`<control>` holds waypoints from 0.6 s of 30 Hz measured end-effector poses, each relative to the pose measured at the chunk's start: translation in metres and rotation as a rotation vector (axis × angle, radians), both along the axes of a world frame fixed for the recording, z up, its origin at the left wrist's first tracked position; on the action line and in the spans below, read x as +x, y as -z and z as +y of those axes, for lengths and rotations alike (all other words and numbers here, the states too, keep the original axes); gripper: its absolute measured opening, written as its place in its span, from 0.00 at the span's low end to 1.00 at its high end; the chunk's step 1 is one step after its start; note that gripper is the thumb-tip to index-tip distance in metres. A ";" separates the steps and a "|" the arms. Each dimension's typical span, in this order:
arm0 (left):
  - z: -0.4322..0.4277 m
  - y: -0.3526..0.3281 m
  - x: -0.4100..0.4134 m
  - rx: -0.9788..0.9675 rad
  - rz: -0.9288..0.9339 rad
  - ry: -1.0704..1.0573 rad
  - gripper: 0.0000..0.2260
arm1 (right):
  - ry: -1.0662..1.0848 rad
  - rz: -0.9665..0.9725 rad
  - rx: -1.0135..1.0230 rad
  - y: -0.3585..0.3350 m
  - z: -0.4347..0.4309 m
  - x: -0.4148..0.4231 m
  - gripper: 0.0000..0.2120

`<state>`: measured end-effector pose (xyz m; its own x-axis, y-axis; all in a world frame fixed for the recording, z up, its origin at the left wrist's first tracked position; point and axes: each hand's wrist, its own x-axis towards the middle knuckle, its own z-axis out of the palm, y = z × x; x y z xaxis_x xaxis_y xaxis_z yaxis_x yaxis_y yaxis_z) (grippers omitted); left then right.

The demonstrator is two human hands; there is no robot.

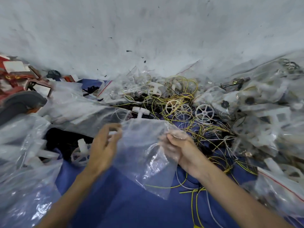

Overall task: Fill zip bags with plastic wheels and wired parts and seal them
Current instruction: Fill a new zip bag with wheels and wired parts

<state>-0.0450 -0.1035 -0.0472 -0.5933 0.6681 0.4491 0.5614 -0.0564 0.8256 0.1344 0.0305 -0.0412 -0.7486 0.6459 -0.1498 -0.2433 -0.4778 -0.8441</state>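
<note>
A clear empty zip bag (144,153) hangs between my hands above the blue cloth. My left hand (103,145) pinches its top left edge with thumb and fingertips. My right hand (176,145) grips the top right edge, fingers curled round the plastic and partly seen through it. Beyond the bag lie white spoked plastic wheels (204,111) and a tangle of yellow and black wired parts (179,96). Another white wheel (80,153) sits left of my left wrist.
Heaps of filled clear bags (266,102) rise on the right, and more plastic bags (24,145) pile on the left. Red boxes (18,74) stand at the far left. A pale wall (148,30) closes the back. Loose wires (197,191) cross the blue cloth (115,203).
</note>
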 end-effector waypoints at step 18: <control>-0.016 -0.068 -0.024 0.087 0.447 -0.456 0.13 | 0.245 -0.191 0.779 -0.029 -0.004 -0.020 0.25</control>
<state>-0.0692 -0.1197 0.0210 -0.5519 0.3431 0.7601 0.8338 0.2130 0.5093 0.1145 0.0263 -0.0123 -0.5811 0.7579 0.2966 -0.0834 0.3070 -0.9480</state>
